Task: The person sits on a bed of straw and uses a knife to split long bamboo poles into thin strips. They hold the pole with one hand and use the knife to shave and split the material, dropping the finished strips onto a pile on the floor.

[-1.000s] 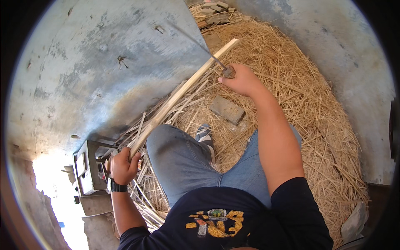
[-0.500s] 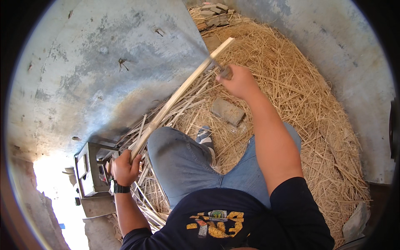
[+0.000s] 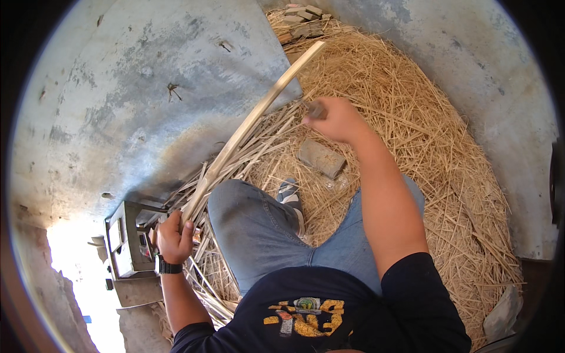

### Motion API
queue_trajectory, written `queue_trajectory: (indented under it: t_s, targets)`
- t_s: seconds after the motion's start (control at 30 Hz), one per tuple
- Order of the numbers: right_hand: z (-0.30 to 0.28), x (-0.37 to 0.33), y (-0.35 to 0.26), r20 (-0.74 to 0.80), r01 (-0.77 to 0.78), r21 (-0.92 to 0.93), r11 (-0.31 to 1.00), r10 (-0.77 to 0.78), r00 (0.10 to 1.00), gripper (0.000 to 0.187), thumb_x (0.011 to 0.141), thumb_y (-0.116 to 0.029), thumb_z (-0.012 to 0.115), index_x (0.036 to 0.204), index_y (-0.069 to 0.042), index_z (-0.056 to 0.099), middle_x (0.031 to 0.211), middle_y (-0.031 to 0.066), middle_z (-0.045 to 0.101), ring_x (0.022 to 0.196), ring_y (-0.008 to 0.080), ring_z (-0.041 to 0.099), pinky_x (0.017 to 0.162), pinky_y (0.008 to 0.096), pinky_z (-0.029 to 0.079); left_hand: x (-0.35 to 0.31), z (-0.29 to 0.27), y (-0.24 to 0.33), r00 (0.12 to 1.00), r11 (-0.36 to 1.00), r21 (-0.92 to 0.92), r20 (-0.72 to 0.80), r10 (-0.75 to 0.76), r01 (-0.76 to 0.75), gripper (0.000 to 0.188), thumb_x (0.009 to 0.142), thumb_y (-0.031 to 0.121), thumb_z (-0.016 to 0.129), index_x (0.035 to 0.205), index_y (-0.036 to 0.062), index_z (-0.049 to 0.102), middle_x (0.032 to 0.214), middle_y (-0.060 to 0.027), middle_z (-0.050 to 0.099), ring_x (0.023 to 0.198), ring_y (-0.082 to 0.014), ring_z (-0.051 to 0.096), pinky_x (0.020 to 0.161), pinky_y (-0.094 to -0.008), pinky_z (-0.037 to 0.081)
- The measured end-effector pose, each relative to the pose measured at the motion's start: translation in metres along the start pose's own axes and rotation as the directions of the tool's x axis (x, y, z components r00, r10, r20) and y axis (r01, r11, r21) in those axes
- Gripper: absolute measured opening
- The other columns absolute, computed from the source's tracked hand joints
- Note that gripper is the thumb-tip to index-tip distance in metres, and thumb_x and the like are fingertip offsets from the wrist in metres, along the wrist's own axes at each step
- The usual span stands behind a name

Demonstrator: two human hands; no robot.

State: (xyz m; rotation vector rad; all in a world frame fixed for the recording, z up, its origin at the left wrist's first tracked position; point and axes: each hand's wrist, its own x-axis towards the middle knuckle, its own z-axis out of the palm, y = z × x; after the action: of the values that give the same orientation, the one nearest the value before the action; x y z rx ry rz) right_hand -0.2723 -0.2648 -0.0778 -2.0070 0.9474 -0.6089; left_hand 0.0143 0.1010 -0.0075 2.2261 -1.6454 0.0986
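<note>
My left hand [image 3: 173, 238] is closed around the near end of a long, pale wooden strip [image 3: 244, 126]. From there the strip slants up and to the right past my left knee, bowing slightly, its far end in the air over the shavings. My right hand [image 3: 338, 119] grips the thick brown handle [image 3: 318, 110] of a tool; its working end is too blurred to make out. This hand is just right of the strip, and a gap shows between the handle and the strip.
Straw-like shavings [image 3: 412, 135] cover the floor. A brick-like block [image 3: 322, 157] lies between my legs, beyond my foot. Loose strips [image 3: 265, 144] are piled along the left wall [image 3: 135, 88]. A small metal-framed stand [image 3: 126, 238] is beside my left hand. Several bricks [image 3: 306, 13] sit at the back.
The strip's far end has shifted slightly up and left and now bows. My right hand has turned and moved slightly left and down, and the tool's shaft no longer shows against the strip.
</note>
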Motion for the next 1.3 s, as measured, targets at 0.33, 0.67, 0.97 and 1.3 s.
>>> queue_trajectory:
  t_s: [0.33, 0.67, 0.97, 1.3]
  targets:
    - [-0.001, -0.011, -0.029, 0.247, 0.158, -0.085, 0.984, -0.133, 0.96, 0.043, 0.084, -0.039, 0.08, 0.113, -0.008, 0.074, 0.104, 0.016, 0.075, 0.097, 0.0309, 0.072, 0.086, 0.0435, 0.056, 0.001, 0.004, 0.001, 0.996, 0.987, 0.155, -0.068, 0.049, -0.038, 0.028, 0.094, 0.031, 0.069, 0.094, 0.003, 0.065, 0.071, -0.0197, 0.063, 0.06, -0.0408, 0.062, 0.054, -0.0457, 0.045]
    - [-0.02, -0.008, -0.009, -0.119, 0.068, 0.02, 0.997, -0.065, 0.991, 0.043, 0.084, -0.037, 0.079, 0.113, -0.007, 0.073, 0.091, 0.0147, 0.074, 0.085, 0.0309, 0.072, 0.077, 0.0417, 0.056, 0.004, 0.004, -0.008, 0.97, 0.95, 0.312, -0.232, 0.073, 0.003, 0.022, 0.091, 0.022, 0.076, 0.1, 0.008, 0.062, 0.076, -0.0151, 0.069, 0.065, -0.0393, 0.067, 0.056, -0.0464, 0.049]
    - [-0.001, -0.018, -0.032, 0.003, 0.278, -0.175, 0.944, -0.282, 0.959, 0.03, 0.087, -0.037, 0.077, 0.103, -0.012, 0.073, 0.088, 0.0121, 0.074, 0.081, 0.0311, 0.071, 0.073, 0.0434, 0.055, 0.018, 0.003, 0.018, 0.977, 0.999, 0.047, -0.215, 0.001, 0.009, 0.024, 0.102, 0.024, 0.063, 0.102, -0.0001, 0.065, 0.086, -0.0163, 0.065, 0.075, -0.035, 0.063, 0.069, -0.0427, 0.049]
    - [0.006, -0.018, -0.027, -0.121, 0.397, -0.098, 0.913, -0.406, 0.906, 0.03, 0.086, -0.035, 0.08, 0.098, -0.009, 0.072, 0.073, 0.0112, 0.067, 0.066, 0.026, 0.065, 0.064, 0.0378, 0.051, 0.015, 0.017, 0.015, 0.966, 0.987, 0.161, -0.255, 0.043, -0.002, 0.03, 0.108, 0.026, 0.05, 0.114, -0.0012, 0.061, 0.087, -0.0192, 0.063, 0.078, -0.0395, 0.06, 0.072, -0.0433, 0.049]
